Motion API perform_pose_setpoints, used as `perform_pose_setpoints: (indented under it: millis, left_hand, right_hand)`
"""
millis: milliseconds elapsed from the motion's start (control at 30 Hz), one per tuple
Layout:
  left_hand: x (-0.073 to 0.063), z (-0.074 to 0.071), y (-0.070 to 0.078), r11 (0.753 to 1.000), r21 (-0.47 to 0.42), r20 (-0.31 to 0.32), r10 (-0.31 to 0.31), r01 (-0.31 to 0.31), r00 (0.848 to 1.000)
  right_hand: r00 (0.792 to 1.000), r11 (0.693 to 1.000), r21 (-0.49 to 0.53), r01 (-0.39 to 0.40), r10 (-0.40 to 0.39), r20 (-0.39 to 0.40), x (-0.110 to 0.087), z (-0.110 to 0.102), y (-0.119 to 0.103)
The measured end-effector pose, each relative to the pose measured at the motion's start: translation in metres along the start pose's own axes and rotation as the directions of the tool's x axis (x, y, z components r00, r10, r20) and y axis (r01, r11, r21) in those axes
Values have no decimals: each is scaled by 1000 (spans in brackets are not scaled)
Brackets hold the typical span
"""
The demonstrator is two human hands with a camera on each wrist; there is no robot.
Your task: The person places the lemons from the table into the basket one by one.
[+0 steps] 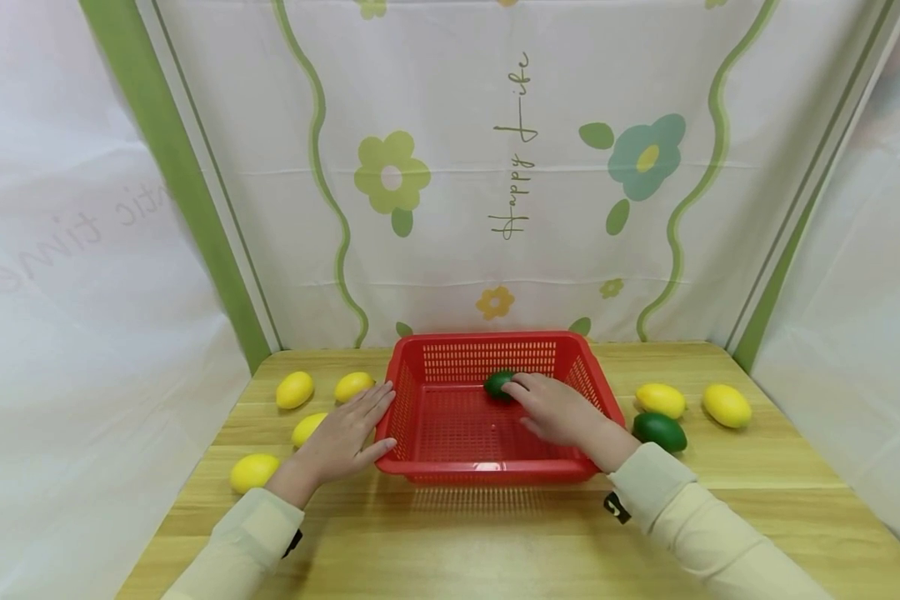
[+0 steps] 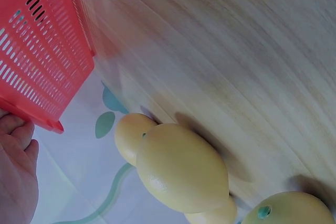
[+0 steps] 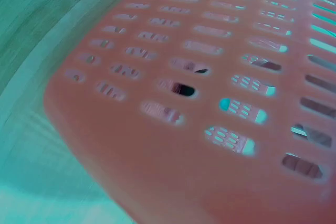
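A red perforated plastic basket (image 1: 492, 468) stands on the table. At its left rim rests my left hand (image 1: 339, 442), with fingers extended along the edge and thumb spread apart. The left wrist view shows the fingers of that hand (image 2: 16, 166) right at the basket rim. My right hand (image 1: 558, 407) reaches in over the right side. Its fingertips overlap the right end of a dark green oval fruit (image 1: 497, 384) lying toward the back of the basket, while the thumb stands away from the fruit. In the right wrist view, the basket wall (image 3: 173, 166) hides this hand.
Several yellow lemons (image 1: 254, 473) lie left of the basket, one partly behind my left hand. On the right are two more lemons, one near (image 1: 660, 401) and one farther out (image 1: 727, 406), beside another dark green fruit (image 1: 660, 432). A printed curtain (image 1: 450, 250) hangs behind the wooden table (image 1: 495, 550).
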State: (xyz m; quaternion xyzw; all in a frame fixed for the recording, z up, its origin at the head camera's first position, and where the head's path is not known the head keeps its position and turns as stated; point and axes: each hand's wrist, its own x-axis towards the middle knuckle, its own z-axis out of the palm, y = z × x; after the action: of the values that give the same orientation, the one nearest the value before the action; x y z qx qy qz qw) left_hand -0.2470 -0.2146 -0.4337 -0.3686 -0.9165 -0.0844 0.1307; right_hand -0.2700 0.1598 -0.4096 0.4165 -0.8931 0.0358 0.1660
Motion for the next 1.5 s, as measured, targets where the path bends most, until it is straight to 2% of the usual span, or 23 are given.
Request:
perform_pose_setpoints:
  millis: [833, 1200, 1500]
  left_hand:
    - [1, 1, 0, 1000, 3, 4, -2, 2, 1000]
    - [1, 1, 0, 1000, 3, 10, -5, 5, 1000]
    - [1, 1, 0, 1000, 0, 16, -10, 10, 1000]
  right_hand:
    - [999, 999, 11, -50, 49, 4, -11, -23, 5]
    - [998, 998, -53, -36, 33, -59, -22, -34, 18]
    - [995, 996, -55, -75, 71, -65, -35, -47, 28]
